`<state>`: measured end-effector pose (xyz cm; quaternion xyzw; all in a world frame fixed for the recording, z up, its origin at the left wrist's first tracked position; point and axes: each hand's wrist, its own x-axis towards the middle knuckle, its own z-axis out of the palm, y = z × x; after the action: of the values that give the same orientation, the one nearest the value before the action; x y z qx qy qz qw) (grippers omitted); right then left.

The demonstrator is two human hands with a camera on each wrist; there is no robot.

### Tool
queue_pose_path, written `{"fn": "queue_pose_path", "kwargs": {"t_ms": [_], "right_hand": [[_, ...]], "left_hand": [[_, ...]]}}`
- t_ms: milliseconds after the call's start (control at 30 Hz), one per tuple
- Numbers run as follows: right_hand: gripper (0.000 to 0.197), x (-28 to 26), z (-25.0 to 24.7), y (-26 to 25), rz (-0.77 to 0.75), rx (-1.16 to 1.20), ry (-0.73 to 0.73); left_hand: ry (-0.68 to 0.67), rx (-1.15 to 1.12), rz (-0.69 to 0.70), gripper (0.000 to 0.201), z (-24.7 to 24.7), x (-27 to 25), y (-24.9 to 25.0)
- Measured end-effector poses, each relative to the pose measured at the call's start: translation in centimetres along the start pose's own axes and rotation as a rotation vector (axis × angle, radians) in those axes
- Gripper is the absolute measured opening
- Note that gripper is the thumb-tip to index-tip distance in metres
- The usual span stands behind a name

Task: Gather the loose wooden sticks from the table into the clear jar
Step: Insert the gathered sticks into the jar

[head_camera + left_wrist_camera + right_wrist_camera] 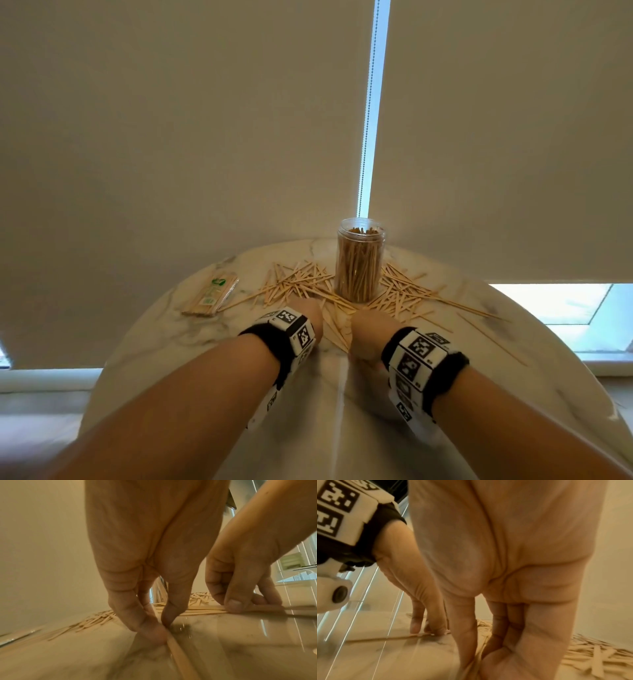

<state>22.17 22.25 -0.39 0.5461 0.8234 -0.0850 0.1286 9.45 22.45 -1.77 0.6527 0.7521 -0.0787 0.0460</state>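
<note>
Broadly, we judge the task about half done: the clear jar (360,260) stands packed with sticks at the bench's (164,339) far edge, yet loose sticks (298,281) litter both sides of it. Only the wrist views show the grips: the left hand (145,608) and right hand (496,635) each pinch sticks against the bench, where the head view hides the fingers

Upright jar (360,260) behind both hands, loose sticks (298,282) on either side, packet (211,295) far left
</note>
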Motion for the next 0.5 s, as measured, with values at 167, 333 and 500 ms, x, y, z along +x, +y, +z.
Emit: {"fn": "queue_pose_path", "kwargs": {"t_ms": [167,333,500], "right_hand": [[0.03,-0.8,0.3,0.6,0.001,0.011,0.002],[0.028,-2.0,0.9,0.6,-0.011,-0.061,0.017],[0.033,-4.3,1.8,1.3,0.04,-0.081,0.011]], "left_hand": [[-0.183,0.176,-0.038,0.033,2.4,1.3,-0.8],[-0.135,0.039,-0.032,0.033,1.8,-1.4,-1.2],[-0.044,-0.093,-0.052,0.032,2.4,-3.4,-1.7]]}}
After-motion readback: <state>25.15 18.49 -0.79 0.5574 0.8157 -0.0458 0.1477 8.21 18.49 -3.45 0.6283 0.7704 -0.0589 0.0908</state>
